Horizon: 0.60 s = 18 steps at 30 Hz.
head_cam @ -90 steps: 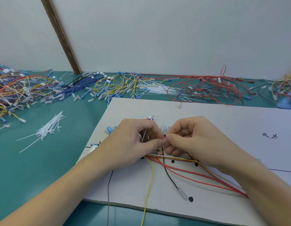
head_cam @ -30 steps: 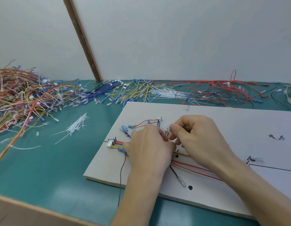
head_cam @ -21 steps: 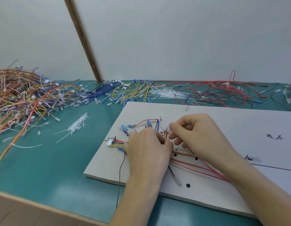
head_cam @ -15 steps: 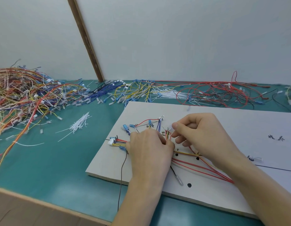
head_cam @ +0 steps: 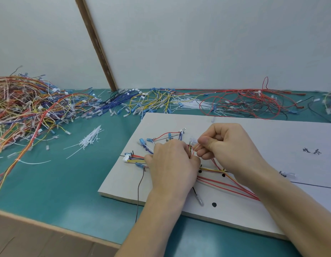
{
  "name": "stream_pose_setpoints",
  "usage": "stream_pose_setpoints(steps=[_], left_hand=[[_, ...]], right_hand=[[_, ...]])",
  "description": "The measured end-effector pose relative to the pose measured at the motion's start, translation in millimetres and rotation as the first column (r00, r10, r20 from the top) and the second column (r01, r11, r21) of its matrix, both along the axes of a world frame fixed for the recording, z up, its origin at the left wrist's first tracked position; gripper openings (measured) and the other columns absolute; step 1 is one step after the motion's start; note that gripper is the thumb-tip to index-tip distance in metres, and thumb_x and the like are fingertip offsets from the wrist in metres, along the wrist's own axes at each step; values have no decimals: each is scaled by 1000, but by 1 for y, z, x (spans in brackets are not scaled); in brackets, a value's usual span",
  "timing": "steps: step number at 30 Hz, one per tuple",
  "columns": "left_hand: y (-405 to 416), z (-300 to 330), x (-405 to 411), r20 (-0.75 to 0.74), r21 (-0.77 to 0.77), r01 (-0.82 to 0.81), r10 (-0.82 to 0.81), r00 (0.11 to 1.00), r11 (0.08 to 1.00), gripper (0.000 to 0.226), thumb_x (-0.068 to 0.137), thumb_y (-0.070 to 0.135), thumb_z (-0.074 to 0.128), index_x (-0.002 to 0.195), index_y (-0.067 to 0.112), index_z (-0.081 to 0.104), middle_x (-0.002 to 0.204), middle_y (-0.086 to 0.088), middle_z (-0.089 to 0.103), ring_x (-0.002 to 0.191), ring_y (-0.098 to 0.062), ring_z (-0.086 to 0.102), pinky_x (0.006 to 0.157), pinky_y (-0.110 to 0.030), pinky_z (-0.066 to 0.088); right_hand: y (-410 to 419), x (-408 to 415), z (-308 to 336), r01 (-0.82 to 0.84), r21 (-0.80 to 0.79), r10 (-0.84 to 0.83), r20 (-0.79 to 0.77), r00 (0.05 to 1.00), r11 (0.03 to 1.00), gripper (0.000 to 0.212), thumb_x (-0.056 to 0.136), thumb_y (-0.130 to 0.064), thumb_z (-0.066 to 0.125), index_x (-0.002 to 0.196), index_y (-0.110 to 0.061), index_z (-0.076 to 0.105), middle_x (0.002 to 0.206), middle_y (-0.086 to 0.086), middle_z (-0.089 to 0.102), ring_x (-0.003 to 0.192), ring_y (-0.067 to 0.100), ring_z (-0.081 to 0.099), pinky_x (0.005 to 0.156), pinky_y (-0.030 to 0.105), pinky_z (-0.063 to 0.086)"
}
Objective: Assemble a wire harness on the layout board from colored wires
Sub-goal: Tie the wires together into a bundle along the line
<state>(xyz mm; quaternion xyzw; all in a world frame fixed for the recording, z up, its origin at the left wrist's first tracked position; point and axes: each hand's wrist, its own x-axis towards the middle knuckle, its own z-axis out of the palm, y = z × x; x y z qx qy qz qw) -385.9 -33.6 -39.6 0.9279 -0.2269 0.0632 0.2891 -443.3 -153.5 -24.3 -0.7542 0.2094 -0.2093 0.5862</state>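
Observation:
A white layout board (head_cam: 122,184) lies on the teal table. On it a harness of red, yellow and black wires (head_cam: 218,180) runs from a white connector (head_cam: 127,157) at the left toward the right. My left hand (head_cam: 172,167) lies over the bundle's middle, fingers curled round the wires. My right hand (head_cam: 229,147) pinches a thin white cable tie (head_cam: 195,146) between thumb and forefinger, just above the bundle. Blue terminals (head_cam: 142,141) and a red wire fan out at the board's upper left. The spot where the tie meets the wires is hidden.
A big tangle of mixed wires (head_cam: 25,108) fills the table's left. Blue and yellow wires (head_cam: 142,102) and red wire loops (head_cam: 242,102) line the back wall. Loose white cable ties (head_cam: 90,140) lie left of the board. The table's wooden front edge (head_cam: 49,227) is near.
My head has pulled back and turned left, so the board looks smaller. My right hand has drawn the white tie up and to the right; my left hand stays on the bundle.

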Motion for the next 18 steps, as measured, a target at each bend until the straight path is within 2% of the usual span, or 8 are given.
stream_pose_setpoints(steps=[3,6,18], left_hand=[[0,0,1,-5,2,2,-2,1000,1000,15,79,39,69,71,28,61,73,12,52,93,-22,53,78,-40,33],[0,0,1,-16,9,8,-8,1000,1000,16,79,39,68,70,27,62,77,10,59,93,-22,54,80,-40,35],[-1,-4,4,-4,21,10,-10,1000,1000,19,82,42,65,74,25,63,77,10,58,94,-23,53,77,-41,32]], right_hand=[[0,0,0,0,28,0,1,1000,1000,21,95,6,62,77,-1,69,66,10,75,57,14,71,53,20,55],[0,1,1,-6,55,5,12,1000,998,21,95,7,60,77,1,68,63,9,74,55,13,70,51,19,54],[1,-2,3,-18,56,18,8,1000,998,21,96,7,58,78,1,67,69,14,75,57,15,71,53,20,56]])
